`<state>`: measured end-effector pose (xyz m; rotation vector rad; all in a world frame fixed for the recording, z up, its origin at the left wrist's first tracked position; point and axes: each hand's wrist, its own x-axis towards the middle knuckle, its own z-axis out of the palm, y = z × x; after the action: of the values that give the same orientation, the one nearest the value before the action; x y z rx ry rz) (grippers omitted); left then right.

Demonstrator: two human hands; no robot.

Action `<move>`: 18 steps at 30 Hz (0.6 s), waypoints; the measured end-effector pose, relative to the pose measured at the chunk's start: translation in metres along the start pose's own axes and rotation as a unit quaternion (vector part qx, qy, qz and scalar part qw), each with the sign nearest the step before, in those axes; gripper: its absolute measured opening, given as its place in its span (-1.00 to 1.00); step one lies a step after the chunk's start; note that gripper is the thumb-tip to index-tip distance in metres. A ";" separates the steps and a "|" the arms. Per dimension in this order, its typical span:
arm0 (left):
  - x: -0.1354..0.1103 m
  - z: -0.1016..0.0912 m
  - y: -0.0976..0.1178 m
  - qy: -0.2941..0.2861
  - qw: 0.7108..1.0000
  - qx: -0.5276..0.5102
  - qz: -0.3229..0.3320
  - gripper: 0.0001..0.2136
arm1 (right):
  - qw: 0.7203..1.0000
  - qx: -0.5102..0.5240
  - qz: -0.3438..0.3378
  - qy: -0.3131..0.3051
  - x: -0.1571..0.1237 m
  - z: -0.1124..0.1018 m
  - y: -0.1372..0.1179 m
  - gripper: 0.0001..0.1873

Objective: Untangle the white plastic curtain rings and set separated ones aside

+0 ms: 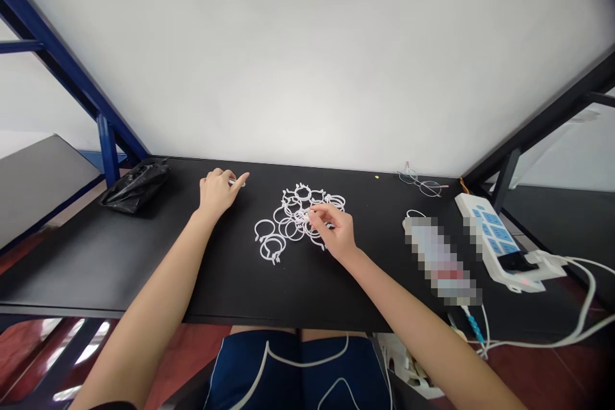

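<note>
A loose pile of thin white plastic rings [292,229], each with a gap and small tabs at its ends, lies mid-table. At the pile's upper right, my right hand [336,229] has its thumb and fingertips pinched on one of these rings; how far it is lifted I cannot tell. Off to the left, my left hand [216,193] rests palm down near the table's back, fingers curled and thumb pointing right. Between that thumb and the fingers shows a bit of a white piece [243,184], apparently another ring, mostly hidden by the hand.
The black table [230,295] meets a white wall. A crumpled black plastic bag [137,187] lies at left. To the right are eyeglasses [429,188], a blurred-out phone-like object [439,259] on a cable, and a white power strip [494,237] with plugged-in cords.
</note>
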<state>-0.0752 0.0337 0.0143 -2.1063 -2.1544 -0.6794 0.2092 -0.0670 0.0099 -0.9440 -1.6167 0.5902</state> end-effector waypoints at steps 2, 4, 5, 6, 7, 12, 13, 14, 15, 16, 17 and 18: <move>-0.002 0.005 -0.004 -0.007 0.999 0.032 -0.008 -0.50 | 0.999 -0.023 -0.032 -0.012 -0.002 0.001 -0.001 -0.87; -0.003 0.010 -0.006 -0.014 0.999 0.051 -0.008 -0.49 | 0.995 -0.047 -0.074 -0.041 -0.006 0.004 -0.004 -0.83; -0.003 0.012 -0.007 -0.017 0.998 0.057 -0.008 -0.49 | 0.991 -0.065 -0.098 -0.070 -0.008 0.006 -0.007 -0.79; -0.004 0.013 -0.008 -0.020 0.998 0.061 -0.008 -0.49 | 0.982 -0.088 -0.122 -0.111 -0.011 0.009 -0.010 -0.74; -0.004 0.014 -0.008 -0.022 0.998 0.063 -0.008 -0.50 | 0.968 -0.109 -0.153 -0.165 -0.013 0.013 -0.014 -0.69; -0.006 0.013 -0.008 -0.024 0.997 0.075 -0.008 -0.56 | 0.866 -0.214 -0.260 -0.370 -0.025 0.030 -0.028 -0.50; -0.007 0.013 -0.008 -0.024 0.997 0.076 -0.007 -0.58 | 0.857 -0.226 -0.258 -0.383 -0.025 0.032 -0.028 -0.50; -0.007 0.012 -0.008 -0.024 0.997 0.076 -0.007 -0.59 | 0.855 -0.235 -0.252 -0.388 -0.025 0.032 -0.027 -0.53; -0.007 0.012 -0.007 -0.024 0.997 0.075 -0.007 -0.60 | 0.857 -0.240 -0.243 -0.387 -0.023 0.031 -0.024 -0.57; -0.008 0.012 -0.007 -0.024 0.997 0.073 -0.008 -0.61 | 0.862 -0.242 -0.232 -0.380 -0.022 0.029 -0.021 -0.64; -0.008 0.012 -0.006 -0.023 0.997 0.071 -0.008 -0.63 | 0.869 -0.240 -0.223 -0.371 -0.020 0.027 -0.018 -0.71; -0.008 0.011 -0.005 -0.019 0.998 0.068 -0.006 -0.64 | 0.877 -0.234 -0.213 -0.361 -0.018 0.024 -0.014 -0.74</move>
<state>-0.0764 0.0300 0.0001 -2.0547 -2.1677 -0.4829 0.1831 -0.0874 0.0048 -0.6836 -2.6409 0.2373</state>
